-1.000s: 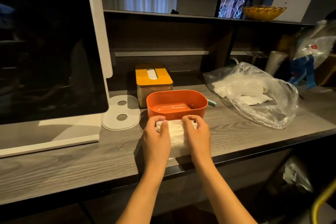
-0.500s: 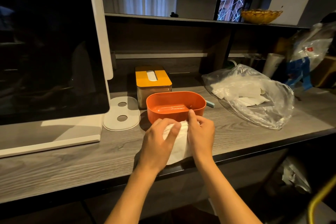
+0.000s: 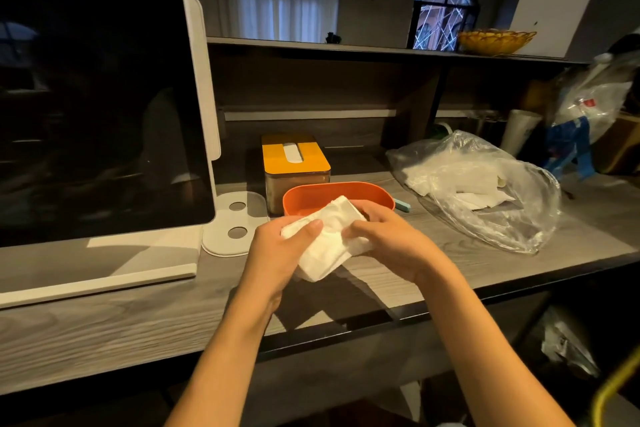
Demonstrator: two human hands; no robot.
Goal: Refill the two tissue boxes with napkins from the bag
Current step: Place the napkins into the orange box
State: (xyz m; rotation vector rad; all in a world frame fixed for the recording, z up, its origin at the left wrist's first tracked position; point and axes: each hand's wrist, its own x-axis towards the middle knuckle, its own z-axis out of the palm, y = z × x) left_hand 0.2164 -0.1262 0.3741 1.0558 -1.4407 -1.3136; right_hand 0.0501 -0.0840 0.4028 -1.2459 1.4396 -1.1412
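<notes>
The stack of napkins (image 3: 329,239) was held above the near part of the table (image 3: 104,319), just in front of the orange box (image 3: 337,192). Its long axis ran diagonally, from the near-left corner low over the table up to the far-right corner, which rose over the orange box's near rim. The stack was white, soft and slightly bowed, with faint embossed texture and a rumpled top sheet.

The left hand (image 3: 277,253) gripped the stack's left side, thumb laid across the top and fingers curled beneath. The right hand (image 3: 391,243) held the right edge, fingers curled around it.

The orange box stood open, lidless, with its interior showing. Behind it sat the yellow-lidded box (image 3: 294,163), a white napkin tip in its slot. The clear plastic bag (image 3: 485,187), holding more white napkins, lay well to the right on the table.

A second before, the napkins had lain flat on the table against the orange box, both hands pressing on top; half a second before, the hands had begun closing round them. By this moment the stack was lifted clear and tilted toward the box.
</notes>
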